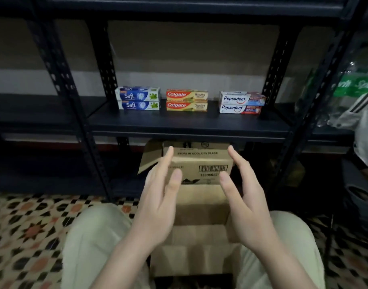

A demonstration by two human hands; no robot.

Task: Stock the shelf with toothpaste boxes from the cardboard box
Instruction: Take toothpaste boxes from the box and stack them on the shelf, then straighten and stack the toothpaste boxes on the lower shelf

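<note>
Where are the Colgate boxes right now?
In the head view, the two Colgate boxes sit stacked mid-shelf, between the Safi boxes on the left and the Pepsodent boxes on the right.

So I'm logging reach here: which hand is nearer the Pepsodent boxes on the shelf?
Right. The right hand hovers open below the Pepsodent boxes, nearly straight under them; the left hand hovers open below and well to their left.

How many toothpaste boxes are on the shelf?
6, in three stacks of two: Safi boxes left, Colgate boxes middle, Pepsodent boxes right. More could be hidden behind them.
</note>
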